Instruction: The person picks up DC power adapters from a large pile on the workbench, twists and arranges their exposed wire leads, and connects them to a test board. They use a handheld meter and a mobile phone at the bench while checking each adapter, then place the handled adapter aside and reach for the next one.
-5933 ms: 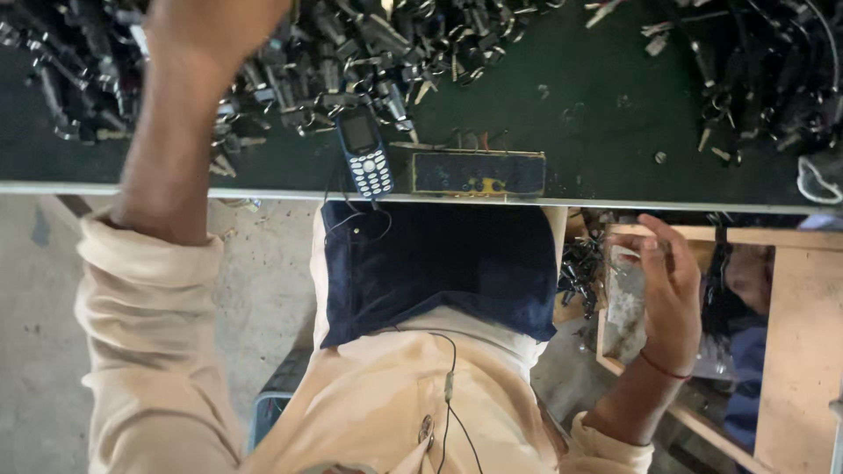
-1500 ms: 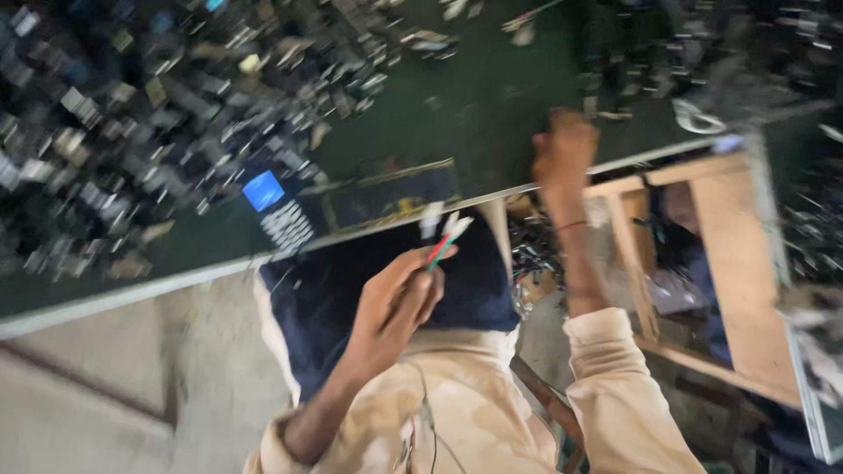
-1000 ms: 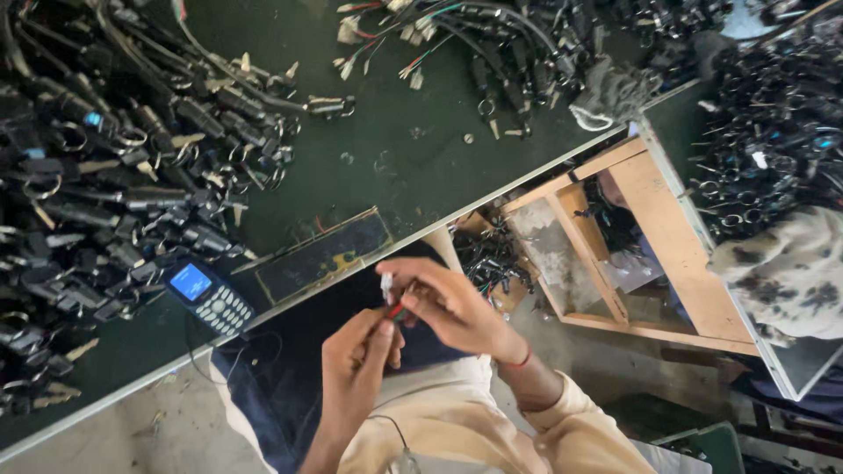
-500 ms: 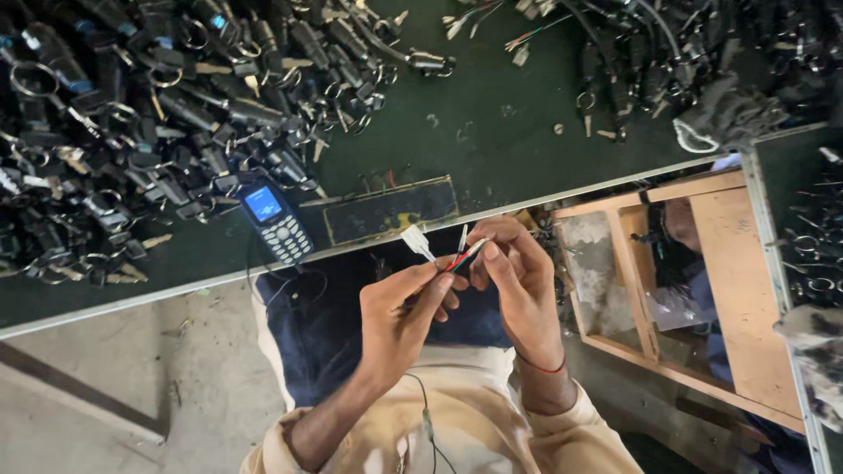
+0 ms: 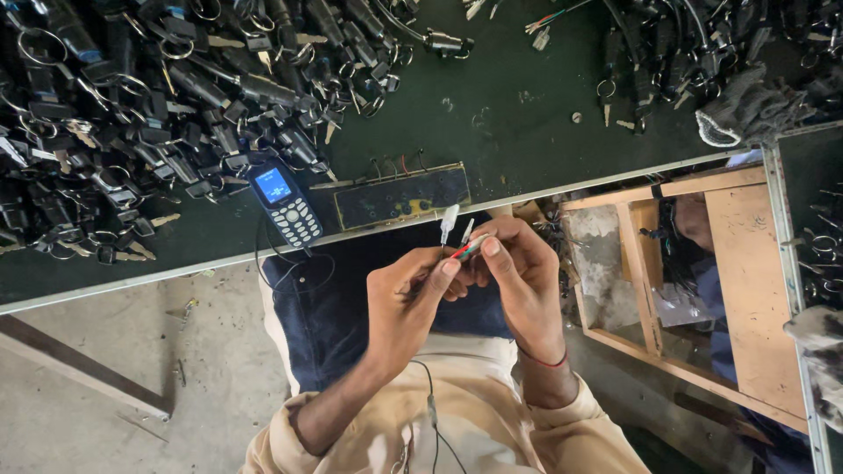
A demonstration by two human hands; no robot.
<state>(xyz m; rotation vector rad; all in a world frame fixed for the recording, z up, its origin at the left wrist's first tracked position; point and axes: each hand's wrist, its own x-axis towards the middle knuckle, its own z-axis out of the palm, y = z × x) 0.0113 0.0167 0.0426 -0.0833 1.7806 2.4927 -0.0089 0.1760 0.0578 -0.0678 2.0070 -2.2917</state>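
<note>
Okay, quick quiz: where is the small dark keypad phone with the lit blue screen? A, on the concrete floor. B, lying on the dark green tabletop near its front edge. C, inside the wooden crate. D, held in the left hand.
B: the small dark keypad phone lies flat on the dark green tabletop near its front edge, apart from both hands, which pinch thin wires with white terminals.

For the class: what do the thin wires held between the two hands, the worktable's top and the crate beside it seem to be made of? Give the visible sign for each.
Wires: likely plastic-coated, coloured red and green, with pale sleeved ends. Worktable top: dark green matt sheet with a pale, seemingly metal edge. Crate: bare wood, pale planks.
</note>
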